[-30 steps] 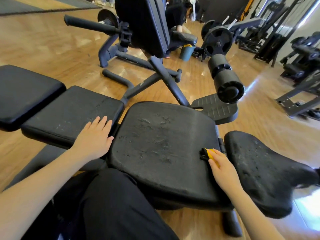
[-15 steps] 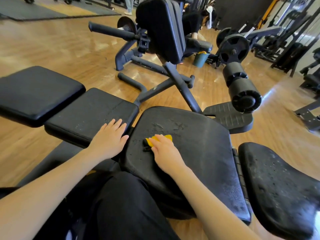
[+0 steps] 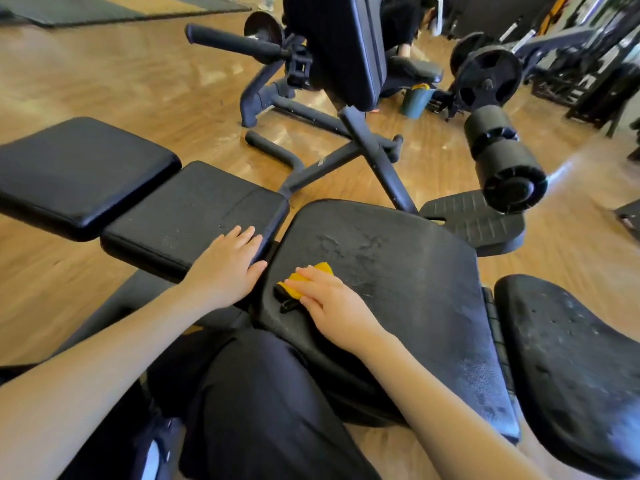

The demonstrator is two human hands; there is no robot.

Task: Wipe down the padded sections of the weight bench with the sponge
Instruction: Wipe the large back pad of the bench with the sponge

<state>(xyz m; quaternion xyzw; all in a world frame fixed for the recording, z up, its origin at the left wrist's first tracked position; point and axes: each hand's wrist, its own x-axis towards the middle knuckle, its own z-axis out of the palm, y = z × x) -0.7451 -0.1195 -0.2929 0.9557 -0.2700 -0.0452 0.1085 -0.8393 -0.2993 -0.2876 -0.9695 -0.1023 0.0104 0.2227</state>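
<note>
Sponge [image 3: 308, 281], yellow with a black edge, lies on the near-left part of the middle pad [image 3: 398, 289], under the right hand [image 3: 334, 303]. A second ago it sat at that pad's right edge; half a second ago it was already at the left, and it has barely shifted since. Most of the sponge is hidden beneath the fingers, which press flat on it rather than curl round. The left hand [image 3: 230, 263] has stayed put, fingers straight, resting on the right end of the left pad [image 3: 194, 216]. The right pad [image 3: 568, 358] is cut off by the frame edge.
</note>
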